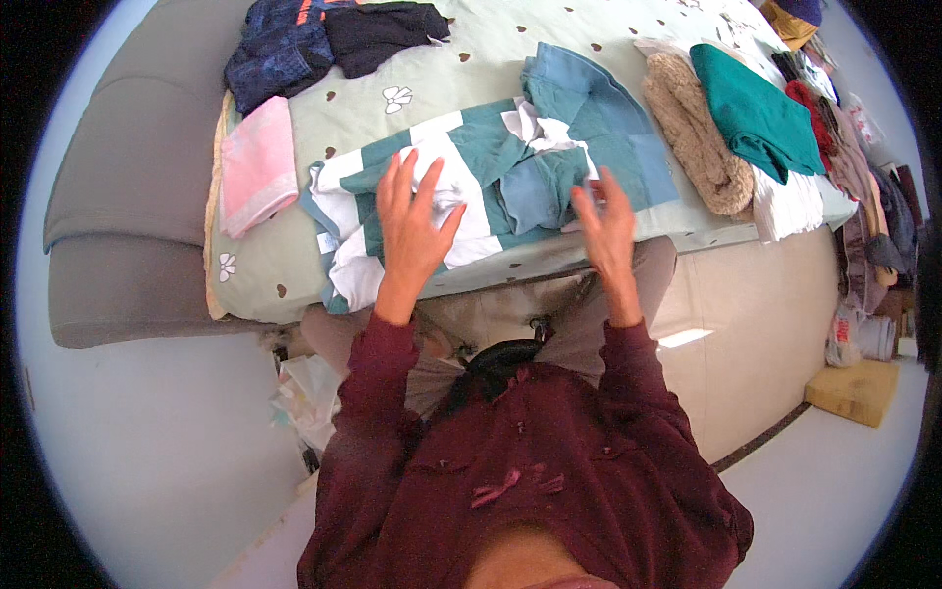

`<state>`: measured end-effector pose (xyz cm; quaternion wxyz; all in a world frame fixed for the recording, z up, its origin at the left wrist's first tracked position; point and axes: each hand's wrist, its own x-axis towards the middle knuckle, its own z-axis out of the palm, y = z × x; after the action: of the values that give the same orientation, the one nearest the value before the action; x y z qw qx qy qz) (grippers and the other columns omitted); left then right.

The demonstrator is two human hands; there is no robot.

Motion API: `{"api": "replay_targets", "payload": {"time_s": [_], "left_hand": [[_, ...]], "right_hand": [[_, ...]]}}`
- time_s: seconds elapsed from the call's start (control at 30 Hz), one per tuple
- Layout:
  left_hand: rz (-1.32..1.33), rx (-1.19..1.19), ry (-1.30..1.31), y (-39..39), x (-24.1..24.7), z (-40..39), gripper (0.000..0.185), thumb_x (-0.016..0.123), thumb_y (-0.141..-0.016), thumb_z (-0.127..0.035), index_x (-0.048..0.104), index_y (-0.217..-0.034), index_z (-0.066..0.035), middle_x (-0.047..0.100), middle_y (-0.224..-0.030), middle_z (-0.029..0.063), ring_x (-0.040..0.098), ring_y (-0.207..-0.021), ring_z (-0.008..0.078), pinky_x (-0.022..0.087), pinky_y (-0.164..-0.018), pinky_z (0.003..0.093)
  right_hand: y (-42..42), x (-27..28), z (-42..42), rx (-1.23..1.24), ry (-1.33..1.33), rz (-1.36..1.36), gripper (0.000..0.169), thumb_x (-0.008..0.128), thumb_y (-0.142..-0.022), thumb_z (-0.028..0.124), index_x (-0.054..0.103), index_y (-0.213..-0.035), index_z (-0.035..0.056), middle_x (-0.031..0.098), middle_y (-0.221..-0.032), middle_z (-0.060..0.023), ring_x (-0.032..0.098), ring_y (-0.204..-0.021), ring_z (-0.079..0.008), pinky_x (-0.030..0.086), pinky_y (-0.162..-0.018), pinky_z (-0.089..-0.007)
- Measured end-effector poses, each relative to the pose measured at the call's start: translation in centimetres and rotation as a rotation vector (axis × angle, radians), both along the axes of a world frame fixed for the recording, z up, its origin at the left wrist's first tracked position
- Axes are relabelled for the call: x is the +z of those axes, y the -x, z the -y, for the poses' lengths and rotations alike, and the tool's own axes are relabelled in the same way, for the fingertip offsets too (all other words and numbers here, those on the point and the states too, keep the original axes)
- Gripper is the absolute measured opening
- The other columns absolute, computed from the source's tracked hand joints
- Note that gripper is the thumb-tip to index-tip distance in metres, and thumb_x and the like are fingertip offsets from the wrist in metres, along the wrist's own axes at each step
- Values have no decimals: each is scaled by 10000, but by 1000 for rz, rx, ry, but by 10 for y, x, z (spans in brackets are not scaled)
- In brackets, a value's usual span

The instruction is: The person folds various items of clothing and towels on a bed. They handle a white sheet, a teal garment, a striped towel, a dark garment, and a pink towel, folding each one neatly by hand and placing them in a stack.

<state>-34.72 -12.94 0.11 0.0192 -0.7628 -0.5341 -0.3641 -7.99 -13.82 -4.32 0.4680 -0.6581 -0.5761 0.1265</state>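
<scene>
A checked garment (471, 173) in teal, blue and white lies crumpled along the near edge of the bed, partly bunched at its middle. A small white tag shows at its left end. My left hand (416, 221), fingers spread, is over the garment's left part; whether it touches the cloth I cannot tell. At the garment's right side is my right hand (609, 221), fingers apart and slightly curled, near the cloth's front edge. Neither hand grips anything. The blue section of the garment fans out toward the back right.
A folded pink cloth (259, 168) lies left, with dark blue clothing (280, 62) and a black garment (383, 33) behind it. At right sit a tan fleecy item (695, 136) and a folded green garment (762, 110). A grey padded headboard (147, 147) borders the patterned bedsheet (471, 81).
</scene>
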Motion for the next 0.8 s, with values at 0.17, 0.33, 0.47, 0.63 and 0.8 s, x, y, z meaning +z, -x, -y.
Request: {"api": "replay_targets", "payload": {"time_s": [0.17,0.33,0.47,0.63,0.8], "left_hand": [[-1,-67,170,7,-29,-50,386,642,-790,-104,605,-1170,-49,613,-1153,173,546,-1128,329,372,-998,468],[165,64,67,42,5,-125,263,541,-912,-246,593,-913,12,616,-837,274,596,-828,456,459,-685,494],[200,196,137,90,16,-205,402,500,-915,-365,621,-897,17,628,-892,278,601,-876,444,451,-745,485],[370,267,203,99,33,-246,402,525,-897,-365,641,-918,20,653,-890,249,632,-861,392,465,-753,440],[296,144,134,88,12,-228,374,551,-900,-346,612,-940,21,635,-878,252,625,-835,385,461,-726,434]], "right_hand": [[4,-16,-20,93,253,-204,464,731,-768,240,591,-1109,-42,604,-832,-97,576,-787,-195,462,-720,-319],[-22,-17,-15,360,327,-812,285,642,-728,68,628,-1003,-4,597,-842,5,523,-784,-79,423,-715,-232],[-36,-11,-9,401,378,-1008,302,573,-722,5,616,-1021,3,623,-921,-6,544,-845,-90,416,-794,-236],[-35,-21,-15,350,363,-940,248,595,-751,18,599,-999,17,629,-946,-18,553,-870,-97,416,-811,-240],[-28,-15,-12,323,374,-926,224,642,-815,70,600,-1028,16,633,-938,-19,563,-855,-104,442,-781,-265]]}}
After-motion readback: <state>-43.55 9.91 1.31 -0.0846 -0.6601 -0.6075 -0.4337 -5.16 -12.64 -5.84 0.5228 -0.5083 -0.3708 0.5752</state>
